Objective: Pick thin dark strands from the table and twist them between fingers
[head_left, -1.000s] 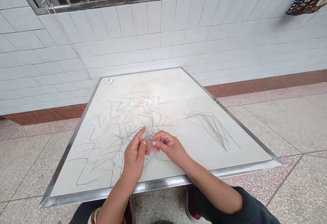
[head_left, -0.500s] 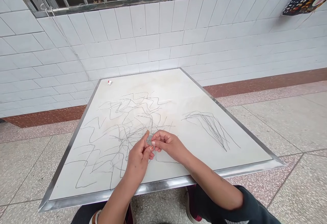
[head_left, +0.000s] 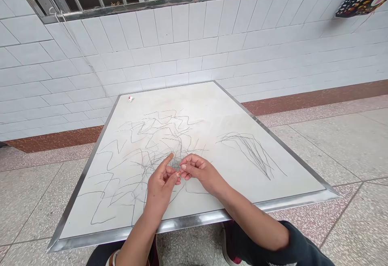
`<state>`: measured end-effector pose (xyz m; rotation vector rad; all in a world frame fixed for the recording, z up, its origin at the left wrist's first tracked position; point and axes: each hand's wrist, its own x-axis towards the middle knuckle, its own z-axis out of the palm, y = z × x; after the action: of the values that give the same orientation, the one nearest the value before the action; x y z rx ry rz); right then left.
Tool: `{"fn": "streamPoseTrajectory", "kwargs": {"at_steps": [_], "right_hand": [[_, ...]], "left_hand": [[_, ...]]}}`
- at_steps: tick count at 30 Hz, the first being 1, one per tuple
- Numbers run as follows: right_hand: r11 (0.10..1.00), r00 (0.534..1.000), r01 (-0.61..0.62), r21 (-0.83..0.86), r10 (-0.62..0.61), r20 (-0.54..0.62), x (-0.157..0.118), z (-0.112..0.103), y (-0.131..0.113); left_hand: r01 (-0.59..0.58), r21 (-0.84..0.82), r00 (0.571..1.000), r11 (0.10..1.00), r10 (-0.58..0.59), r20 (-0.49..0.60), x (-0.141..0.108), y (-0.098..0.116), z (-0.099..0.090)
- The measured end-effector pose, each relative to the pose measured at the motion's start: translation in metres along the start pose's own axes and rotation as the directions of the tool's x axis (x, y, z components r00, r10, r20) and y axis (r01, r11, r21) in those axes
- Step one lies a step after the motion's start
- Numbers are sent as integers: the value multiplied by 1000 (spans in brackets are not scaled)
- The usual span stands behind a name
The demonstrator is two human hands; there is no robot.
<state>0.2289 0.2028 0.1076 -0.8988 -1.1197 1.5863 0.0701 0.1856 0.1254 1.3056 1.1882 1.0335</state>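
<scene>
Shifted a bit left w/ L hand vs. 0.5 s ago.
Pinching w/ R hand fingers, L half-curled, index out; can't tell if holding any dark strands, strewn left & right on tabletop.

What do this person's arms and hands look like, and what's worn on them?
Both the left hand and the right hand are gloveless. The left thumbnail shows an orange tint. On the right arm, a plain-looking dark sleeve ends near the elbow. Around the left arm, a white-and-brown band, perhaps a cuff, just shows.
</scene>
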Motion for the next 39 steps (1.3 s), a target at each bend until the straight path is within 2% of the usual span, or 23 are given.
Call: {"fn": "streamPoseTrajectory", "kwargs": {"at_steps": [3, 8, 14, 19, 22, 24, 27, 29, 34, 39], "right_hand": [[1000, 1000, -11, 29, 12, -22, -1, 3, 1], [997, 1000, -5, 71, 4, 17, -5, 8, 5], [1000, 999, -5, 15, 4, 48, -4, 8, 5], [991, 995, -67, 117, 57, 83, -6, 9, 1], [978, 996, -82, 191, 73, 58, -5, 6, 0], [973, 996, -91, 213, 88, 23, -3, 1, 0], [969, 993, -118, 216, 117, 18, -1, -7, -3], [970, 991, -133, 204, 129, 37, -1, -11, -6], [976, 985, -159, 147, 147, 92, -3, -11, -10], [976, 993, -117, 183, 117, 13, -2, -7, -6]], "left_hand": [[-8, -33, 1000, 999, 8, -16, 0, -2, 0], [-41, -84, 997, 996, 35, -75, -2, -3, 3], [-11, -124, 1000, 992, 9, -22, -2, 0, 7], [25, -166, 999, 986, -18, 46, -4, 5, 9], [12, -108, 1000, 994, -10, 25, -4, 7, 6], [-46, -64, 997, 997, 42, -65, -3, 8, 0], [-168, 8, 955, 986, 164, -246, 0, 12, -10], [-219, 101, 927, 970, 239, -288, 1, 15, -15], [-237, 377, 931, 895, 320, -174, 3, 14, -20], [-199, 396, 954, 896, 270, -131, 2, 7, -19]]}}
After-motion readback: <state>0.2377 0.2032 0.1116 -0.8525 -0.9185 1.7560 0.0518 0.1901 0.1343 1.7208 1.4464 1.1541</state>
